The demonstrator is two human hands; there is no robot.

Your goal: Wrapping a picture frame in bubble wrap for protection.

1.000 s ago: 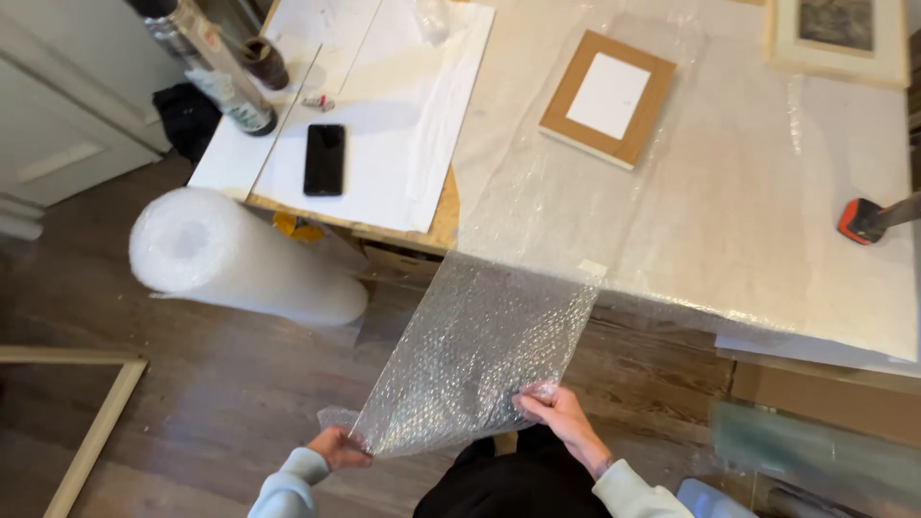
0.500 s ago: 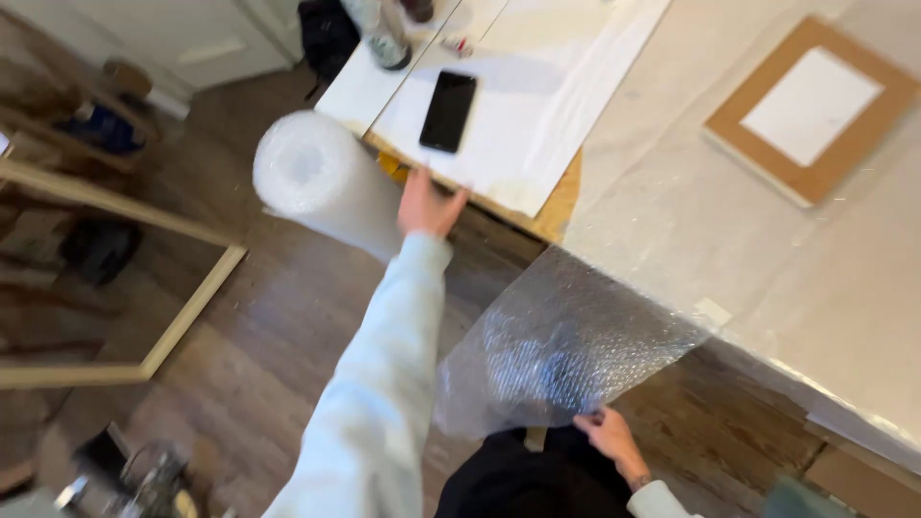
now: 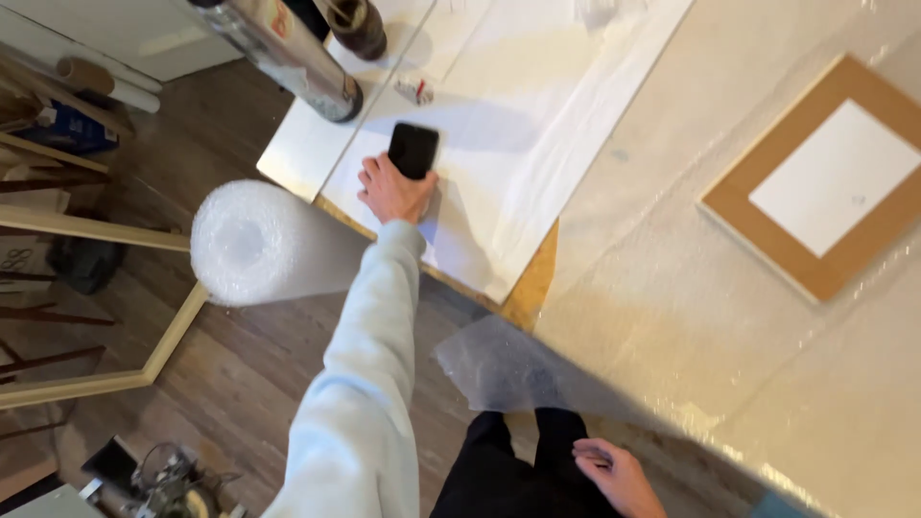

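My left hand (image 3: 391, 190) is stretched out over the table's near corner, its fingers closed around the lower end of a black phone (image 3: 414, 146). The phone lies on a white sheet (image 3: 518, 125). My right hand (image 3: 614, 475) is low by my dark trousers, fingers curled, just under the hanging end of a clear bubble wrap sheet (image 3: 499, 369) that drapes off the table edge. Whether it grips the wrap is not clear.
A thick roll of bubble wrap (image 3: 254, 240) stands beside the table corner. A brown-bordered picture frame (image 3: 825, 177) lies on the plastic-covered table (image 3: 672, 317). A metallic cylinder (image 3: 288, 53) and a dark bottle (image 3: 360, 24) stand at the far edge. A wooden frame (image 3: 115, 297) and tools (image 3: 163, 475) are on the floor.
My left hand let go of the bubble wrap, reached past the table edge and now closes on the phone. The wrap has sagged down off the table; my right hand stays low.
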